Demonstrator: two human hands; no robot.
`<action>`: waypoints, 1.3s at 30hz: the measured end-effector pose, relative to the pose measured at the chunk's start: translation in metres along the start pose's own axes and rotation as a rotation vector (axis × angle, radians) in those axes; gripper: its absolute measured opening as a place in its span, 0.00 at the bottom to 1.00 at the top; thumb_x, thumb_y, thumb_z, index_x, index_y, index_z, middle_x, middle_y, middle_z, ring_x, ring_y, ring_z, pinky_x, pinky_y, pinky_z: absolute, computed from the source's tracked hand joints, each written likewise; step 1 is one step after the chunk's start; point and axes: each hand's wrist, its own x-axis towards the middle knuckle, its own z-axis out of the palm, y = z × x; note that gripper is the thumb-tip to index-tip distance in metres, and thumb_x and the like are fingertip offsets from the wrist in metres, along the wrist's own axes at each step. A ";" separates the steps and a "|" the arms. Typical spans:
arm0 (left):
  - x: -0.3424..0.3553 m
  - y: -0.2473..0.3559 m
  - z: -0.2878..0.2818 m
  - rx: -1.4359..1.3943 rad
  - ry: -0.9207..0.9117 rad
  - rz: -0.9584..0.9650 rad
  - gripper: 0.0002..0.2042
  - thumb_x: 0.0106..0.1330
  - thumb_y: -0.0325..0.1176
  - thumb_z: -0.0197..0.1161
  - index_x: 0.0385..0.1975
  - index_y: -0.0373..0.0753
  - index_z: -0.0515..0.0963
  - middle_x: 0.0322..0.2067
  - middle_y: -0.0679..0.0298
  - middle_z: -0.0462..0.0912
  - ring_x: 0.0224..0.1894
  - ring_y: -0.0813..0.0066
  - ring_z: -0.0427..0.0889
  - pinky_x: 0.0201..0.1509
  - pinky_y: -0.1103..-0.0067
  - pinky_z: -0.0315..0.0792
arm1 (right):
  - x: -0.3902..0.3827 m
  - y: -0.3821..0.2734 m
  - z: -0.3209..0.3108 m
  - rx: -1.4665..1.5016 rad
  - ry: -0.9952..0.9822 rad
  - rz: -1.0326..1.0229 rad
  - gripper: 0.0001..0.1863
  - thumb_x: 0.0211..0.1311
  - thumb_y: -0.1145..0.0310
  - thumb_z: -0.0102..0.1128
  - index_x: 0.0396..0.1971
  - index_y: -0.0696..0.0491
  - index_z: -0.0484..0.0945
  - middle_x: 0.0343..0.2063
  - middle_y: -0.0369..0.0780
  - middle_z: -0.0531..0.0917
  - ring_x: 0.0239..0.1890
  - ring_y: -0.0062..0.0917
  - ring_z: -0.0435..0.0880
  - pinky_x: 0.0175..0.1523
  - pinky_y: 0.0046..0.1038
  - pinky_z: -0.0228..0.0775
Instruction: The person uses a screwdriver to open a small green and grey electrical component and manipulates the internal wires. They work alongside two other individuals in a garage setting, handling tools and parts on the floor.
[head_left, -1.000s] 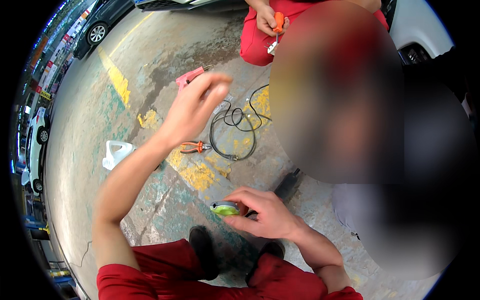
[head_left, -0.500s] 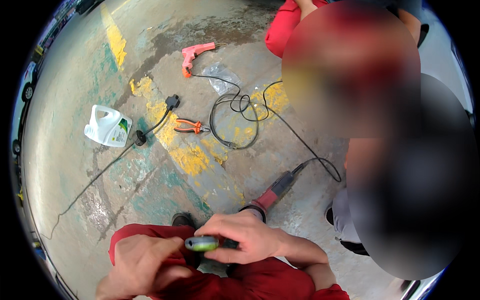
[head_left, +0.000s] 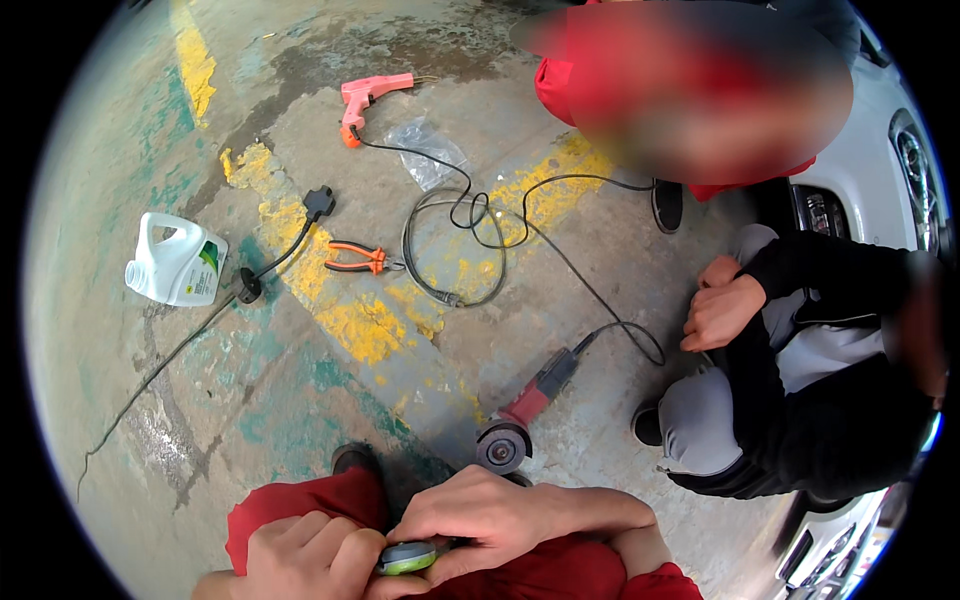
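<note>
Low in the view, both hands meet over my red-clad legs around a small rounded green-and-grey object [head_left: 407,558], whose exact kind does not show. My right hand [head_left: 482,520] grips it from the right between thumb and fingers. Curled fingers of my left hand [head_left: 310,555] close on its left end and cover that part. Just beyond my right hand, a red-and-black angle grinder [head_left: 535,397] lies on the floor, its disc facing up. Orange-handled pliers [head_left: 357,257] rest farther off, beside looped black cable [head_left: 507,262].
A white jug [head_left: 180,262] stands at the left, near a black cord with a plug [head_left: 319,204]. Beyond are a pink plastic-welder-like gun [head_left: 362,103] and a clear plastic bag [head_left: 428,150]. Two people crouch at the right, one in black sleeves [head_left: 800,275], beside a white car [head_left: 870,165].
My left hand has moved in and closed on the object's left end. Both hands sit slightly lower. The view has shifted, uncovering the grinder's disc and the person at right.
</note>
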 end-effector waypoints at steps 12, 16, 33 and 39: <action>0.000 -0.003 -0.002 -0.006 0.012 0.035 0.16 0.66 0.42 0.75 0.38 0.37 0.77 0.27 0.59 0.78 0.27 0.58 0.80 0.32 0.66 0.74 | 0.007 0.002 0.001 0.028 0.065 -0.064 0.21 0.63 0.62 0.78 0.50 0.56 0.81 0.40 0.42 0.86 0.38 0.41 0.88 0.40 0.36 0.79; 0.002 0.006 0.001 0.046 0.060 0.051 0.14 0.67 0.39 0.74 0.37 0.37 0.77 0.27 0.59 0.78 0.27 0.57 0.80 0.33 0.66 0.75 | 0.000 -0.008 -0.001 -0.031 0.082 -0.045 0.22 0.64 0.65 0.77 0.53 0.55 0.79 0.44 0.43 0.85 0.40 0.41 0.88 0.40 0.36 0.80; -0.004 0.050 0.014 0.110 0.131 0.186 0.11 0.61 0.39 0.74 0.32 0.42 0.79 0.25 0.59 0.81 0.25 0.57 0.83 0.31 0.66 0.77 | -0.039 -0.046 0.000 -0.061 0.075 -0.082 0.20 0.70 0.69 0.71 0.58 0.53 0.77 0.49 0.42 0.84 0.42 0.35 0.88 0.43 0.31 0.80; -0.005 0.060 0.013 0.105 0.089 0.233 0.12 0.59 0.39 0.75 0.31 0.41 0.78 0.25 0.60 0.80 0.26 0.57 0.82 0.31 0.66 0.76 | -0.046 -0.048 0.003 -0.118 0.095 -0.233 0.19 0.69 0.66 0.74 0.55 0.54 0.79 0.47 0.42 0.84 0.40 0.36 0.87 0.41 0.31 0.78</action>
